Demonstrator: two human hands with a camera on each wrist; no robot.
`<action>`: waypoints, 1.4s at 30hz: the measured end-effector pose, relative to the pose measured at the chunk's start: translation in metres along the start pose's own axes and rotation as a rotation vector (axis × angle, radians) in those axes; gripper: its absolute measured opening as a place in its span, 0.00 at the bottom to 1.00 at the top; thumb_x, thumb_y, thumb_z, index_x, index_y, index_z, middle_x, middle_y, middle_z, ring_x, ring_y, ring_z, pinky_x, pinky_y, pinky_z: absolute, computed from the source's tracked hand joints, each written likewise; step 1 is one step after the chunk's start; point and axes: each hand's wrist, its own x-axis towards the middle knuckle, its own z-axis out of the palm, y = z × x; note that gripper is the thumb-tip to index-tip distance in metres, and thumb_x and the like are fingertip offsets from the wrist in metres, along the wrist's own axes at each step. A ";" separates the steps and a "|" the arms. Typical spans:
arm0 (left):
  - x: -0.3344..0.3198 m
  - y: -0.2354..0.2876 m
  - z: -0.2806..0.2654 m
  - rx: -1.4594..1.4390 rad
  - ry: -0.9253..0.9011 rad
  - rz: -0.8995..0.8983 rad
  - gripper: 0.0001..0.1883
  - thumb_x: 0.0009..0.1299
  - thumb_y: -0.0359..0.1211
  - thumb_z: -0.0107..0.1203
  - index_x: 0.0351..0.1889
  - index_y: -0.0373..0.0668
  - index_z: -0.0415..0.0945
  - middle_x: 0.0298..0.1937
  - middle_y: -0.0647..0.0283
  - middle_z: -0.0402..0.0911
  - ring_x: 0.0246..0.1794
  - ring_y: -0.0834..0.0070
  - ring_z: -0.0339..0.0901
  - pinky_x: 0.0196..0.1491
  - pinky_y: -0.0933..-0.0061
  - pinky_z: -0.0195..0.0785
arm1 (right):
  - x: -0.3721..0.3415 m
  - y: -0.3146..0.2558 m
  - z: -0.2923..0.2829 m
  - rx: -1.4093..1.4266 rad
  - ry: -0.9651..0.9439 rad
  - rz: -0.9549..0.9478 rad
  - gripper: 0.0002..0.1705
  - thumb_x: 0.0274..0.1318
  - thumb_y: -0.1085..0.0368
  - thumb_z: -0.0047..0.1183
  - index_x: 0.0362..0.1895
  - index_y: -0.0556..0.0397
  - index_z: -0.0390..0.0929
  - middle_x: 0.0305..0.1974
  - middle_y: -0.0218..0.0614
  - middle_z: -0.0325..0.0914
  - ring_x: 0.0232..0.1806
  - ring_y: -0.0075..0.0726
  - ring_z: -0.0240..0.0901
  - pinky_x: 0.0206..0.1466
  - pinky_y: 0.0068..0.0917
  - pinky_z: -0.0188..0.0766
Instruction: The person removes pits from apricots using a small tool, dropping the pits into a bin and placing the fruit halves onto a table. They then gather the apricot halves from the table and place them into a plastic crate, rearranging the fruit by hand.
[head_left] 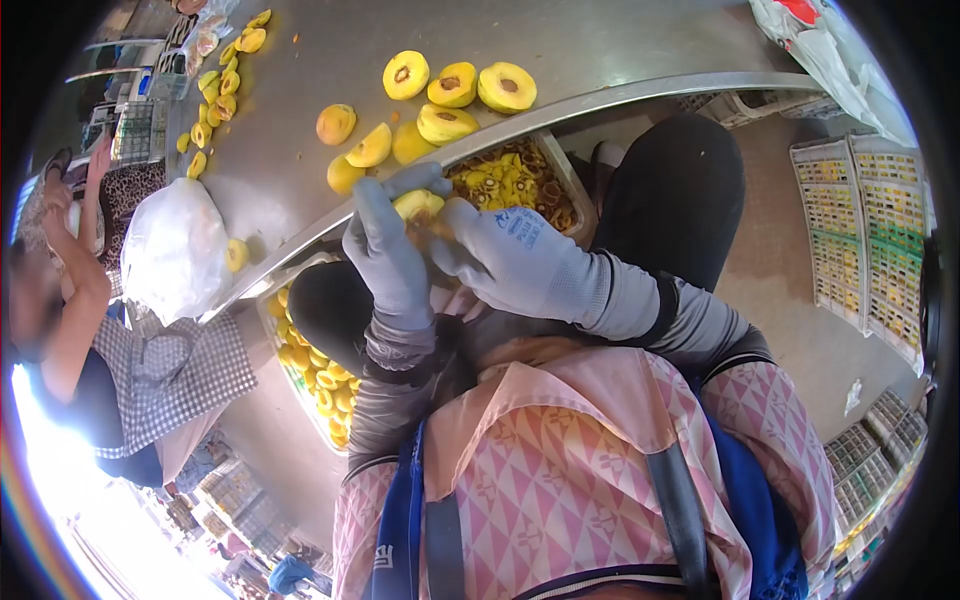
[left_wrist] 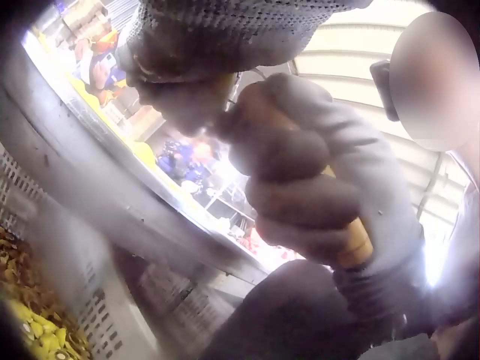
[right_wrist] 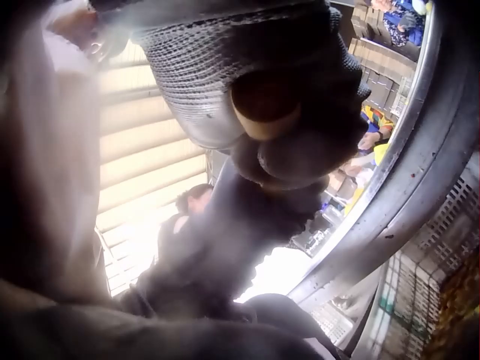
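In the head view, my gloved left hand [head_left: 390, 250] holds a yellow peach half [head_left: 415, 205] near the table edge, between thumb and fingers. My gloved right hand [head_left: 535, 262] is close against the fruit from the other side. Its curled fingers grip a wooden handle [left_wrist: 357, 244] in the left wrist view, and the round butt of that handle [right_wrist: 266, 116] sticks out of the fist in the right wrist view. The handle's working end is hidden by hands and fruit. Several peach halves [head_left: 453, 85] lie on the metal table [head_left: 300, 55] just ahead.
A crate of pits and scraps [head_left: 575, 190] stands below the table edge, between the knees. Another crate holding peach rings or halves [head_left: 325, 385] is at the left knee. A white plastic bag [head_left: 175, 250] sits on the table, beside another person [head_left: 75, 330]. Crates [head_left: 865, 245] stand at right.
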 end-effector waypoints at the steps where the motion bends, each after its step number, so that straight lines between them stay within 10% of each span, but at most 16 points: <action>1: 0.000 0.000 -0.001 0.005 0.003 -0.029 0.36 0.83 0.54 0.38 0.43 0.27 0.84 0.37 0.57 0.86 0.40 0.72 0.80 0.52 0.71 0.72 | -0.001 -0.001 -0.002 -0.011 -0.005 0.006 0.18 0.62 0.63 0.55 0.50 0.58 0.66 0.28 0.48 0.79 0.31 0.56 0.80 0.33 0.46 0.75; 5: 0.007 -0.010 -0.007 0.077 -0.129 0.167 0.35 0.84 0.53 0.38 0.43 0.27 0.83 0.38 0.56 0.86 0.40 0.71 0.81 0.52 0.70 0.73 | 0.000 -0.002 -0.006 -0.008 -0.024 0.004 0.17 0.62 0.63 0.54 0.50 0.58 0.66 0.28 0.50 0.80 0.33 0.57 0.81 0.35 0.48 0.75; 23: 0.015 -0.007 -0.009 0.083 -0.185 0.020 0.31 0.83 0.49 0.42 0.42 0.27 0.83 0.38 0.54 0.86 0.39 0.71 0.82 0.49 0.72 0.75 | 0.005 0.027 0.010 0.068 -0.024 -0.114 0.08 0.65 0.66 0.50 0.41 0.59 0.71 0.31 0.52 0.80 0.34 0.58 0.80 0.37 0.47 0.74; 28: 0.010 -0.002 -0.003 -0.126 -0.111 -0.021 0.29 0.84 0.47 0.41 0.44 0.27 0.83 0.38 0.54 0.87 0.39 0.72 0.82 0.50 0.73 0.74 | 0.013 0.005 0.003 0.560 -0.072 0.256 0.09 0.68 0.66 0.48 0.41 0.60 0.73 0.31 0.52 0.79 0.35 0.60 0.79 0.39 0.46 0.74; 34: 0.011 -0.010 -0.007 0.084 -0.072 0.023 0.23 0.82 0.40 0.44 0.44 0.27 0.84 0.37 0.55 0.87 0.39 0.73 0.82 0.49 0.75 0.74 | 0.013 0.032 0.014 0.163 -0.039 -0.155 0.17 0.72 0.57 0.48 0.45 0.61 0.73 0.28 0.49 0.78 0.27 0.50 0.80 0.30 0.41 0.73; 36: 0.009 0.000 -0.007 0.112 -0.101 0.025 0.21 0.81 0.36 0.44 0.43 0.26 0.84 0.37 0.56 0.87 0.38 0.73 0.82 0.48 0.75 0.74 | 0.014 0.029 0.009 0.377 -0.158 0.019 0.17 0.72 0.57 0.48 0.45 0.61 0.73 0.29 0.51 0.78 0.25 0.52 0.79 0.29 0.42 0.73; 38: 0.008 0.002 -0.006 0.095 -0.118 0.027 0.20 0.80 0.33 0.44 0.43 0.26 0.84 0.36 0.57 0.87 0.37 0.73 0.82 0.46 0.76 0.74 | 0.021 -0.005 -0.023 0.979 -0.450 0.615 0.16 0.71 0.58 0.48 0.45 0.61 0.73 0.30 0.55 0.78 0.26 0.58 0.78 0.31 0.46 0.74; 42: 0.013 -0.009 -0.008 0.248 -0.060 0.173 0.16 0.77 0.31 0.47 0.42 0.30 0.86 0.36 0.60 0.87 0.37 0.76 0.82 0.45 0.77 0.74 | 0.020 -0.003 -0.018 0.586 -0.271 0.422 0.16 0.72 0.57 0.47 0.45 0.59 0.74 0.30 0.46 0.79 0.26 0.50 0.79 0.30 0.42 0.74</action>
